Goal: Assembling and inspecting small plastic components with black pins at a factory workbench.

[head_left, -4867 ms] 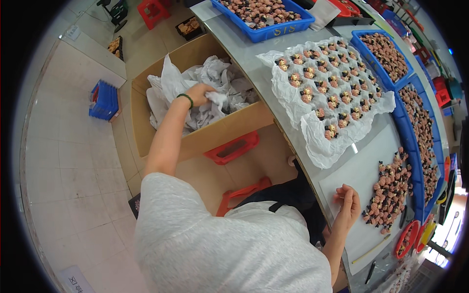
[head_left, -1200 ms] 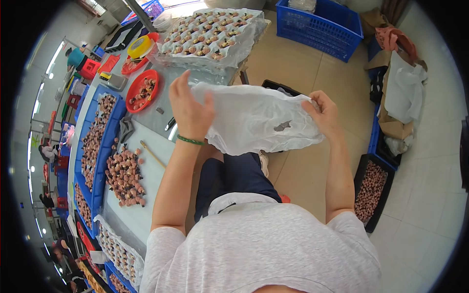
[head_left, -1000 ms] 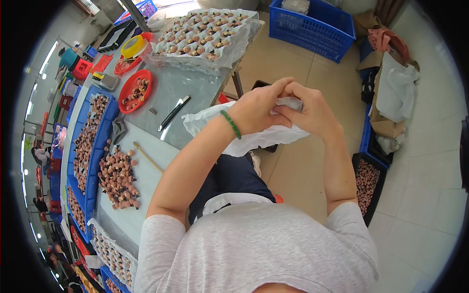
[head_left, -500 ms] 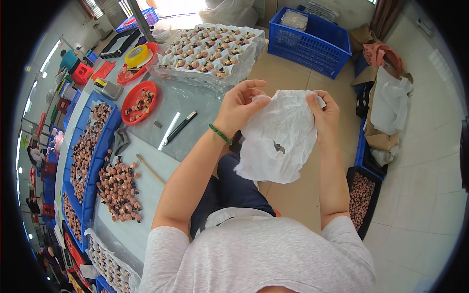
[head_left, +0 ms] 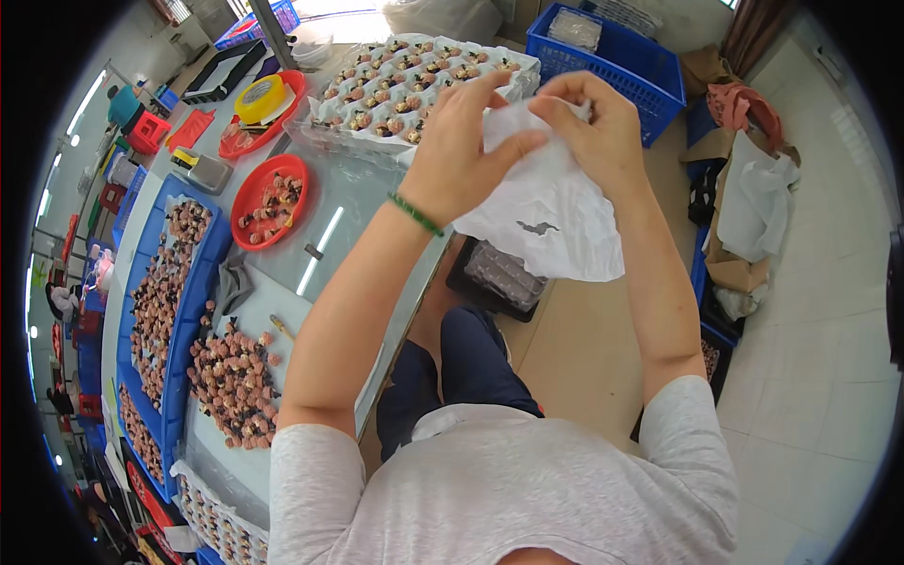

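Note:
A crumpled white sheet of thin paper (head_left: 565, 235) hangs in front of me, with a small dark tear or patch near its lower middle. My right hand (head_left: 603, 137) pinches its upper edge between thumb and fingers. At the sheet's left side is my left hand (head_left: 461, 155), wearing a green beaded bracelet; its thumb and fingers are spread, the thumb lying over the paper. Just beyond both hands stands a white compartment tray (head_left: 353, 104) in clear plastic, filled with small pink-and-black figures.
Loose pink figures lie heaped (head_left: 235, 386) on the table, beside a blue bin (head_left: 169, 405) full of more. Nearby are a red dish (head_left: 243, 202), yellow tape (head_left: 261, 99) and a brush (head_left: 281, 327). A blue crate (head_left: 650, 71) and a black box (head_left: 471, 287) stand on the floor.
Both hands have moved up and away from me, carrying the sheet closer to the filled tray. The sheet's lower edge has swung right, uncovering the black box on the floor.

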`<state>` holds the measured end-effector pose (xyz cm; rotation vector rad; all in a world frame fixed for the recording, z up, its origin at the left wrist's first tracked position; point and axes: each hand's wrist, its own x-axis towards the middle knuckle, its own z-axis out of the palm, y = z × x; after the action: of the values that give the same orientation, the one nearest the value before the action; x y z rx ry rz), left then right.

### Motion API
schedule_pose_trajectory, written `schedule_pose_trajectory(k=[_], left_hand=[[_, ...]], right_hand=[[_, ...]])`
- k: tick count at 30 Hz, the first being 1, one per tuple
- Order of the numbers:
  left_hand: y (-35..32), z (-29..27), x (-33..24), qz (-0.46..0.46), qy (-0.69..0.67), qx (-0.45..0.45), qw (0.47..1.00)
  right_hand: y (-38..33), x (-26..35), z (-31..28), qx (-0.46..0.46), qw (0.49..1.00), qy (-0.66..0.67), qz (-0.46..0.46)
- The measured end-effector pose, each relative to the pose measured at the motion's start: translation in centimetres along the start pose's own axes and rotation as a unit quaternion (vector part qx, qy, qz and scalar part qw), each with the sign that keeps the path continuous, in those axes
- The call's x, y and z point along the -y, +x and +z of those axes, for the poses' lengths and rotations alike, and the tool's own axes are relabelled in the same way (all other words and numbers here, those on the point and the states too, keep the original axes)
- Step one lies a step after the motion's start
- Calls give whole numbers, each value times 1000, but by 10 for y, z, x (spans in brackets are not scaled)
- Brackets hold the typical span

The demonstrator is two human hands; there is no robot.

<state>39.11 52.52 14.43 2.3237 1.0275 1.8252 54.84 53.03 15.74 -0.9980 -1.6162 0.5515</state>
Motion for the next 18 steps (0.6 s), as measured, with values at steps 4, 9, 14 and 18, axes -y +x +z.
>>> schedule_pose_trajectory(k=[4,9,14,18], left_hand=[[36,-28,34,-191,-79,62,977],[51,-78,96,-224,-88,-129,962],[54,-125,170,-244,116,-78,960],[84,-128,222,-354,280,84,888]], right_hand=[[18,6,6,109,992,39,57],[-1,-35,-39,230,954,-73,177],[17,-59,-30,108,952,103,267],[73,-65,-12,123,938,75,315]])
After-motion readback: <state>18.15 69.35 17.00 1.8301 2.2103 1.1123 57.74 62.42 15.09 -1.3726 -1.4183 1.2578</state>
